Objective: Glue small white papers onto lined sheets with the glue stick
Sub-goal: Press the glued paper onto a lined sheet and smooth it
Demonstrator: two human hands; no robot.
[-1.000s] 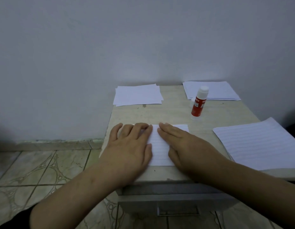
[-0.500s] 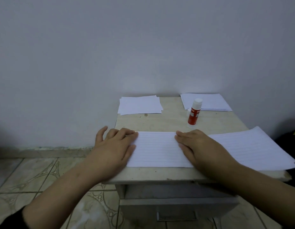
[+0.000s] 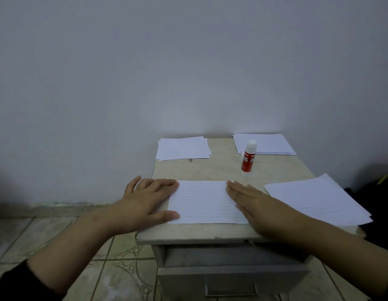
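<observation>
At the front of a small table [image 3: 221, 168], a flat left hand [image 3: 145, 200] and right hand [image 3: 254, 203] pin a lined sheet [image 3: 204, 202] by its side edges, likely squaring it for gluing, glue stick [image 3: 248, 158] capped nearby.

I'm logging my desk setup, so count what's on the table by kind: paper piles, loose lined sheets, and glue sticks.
Plain white paper stacks: 2, back left and back right
Lined sheet under both hands: 1
Lined sheet pile at the right edge: 1
Glue stick, upright and capped: 1
Total: 5
</observation>
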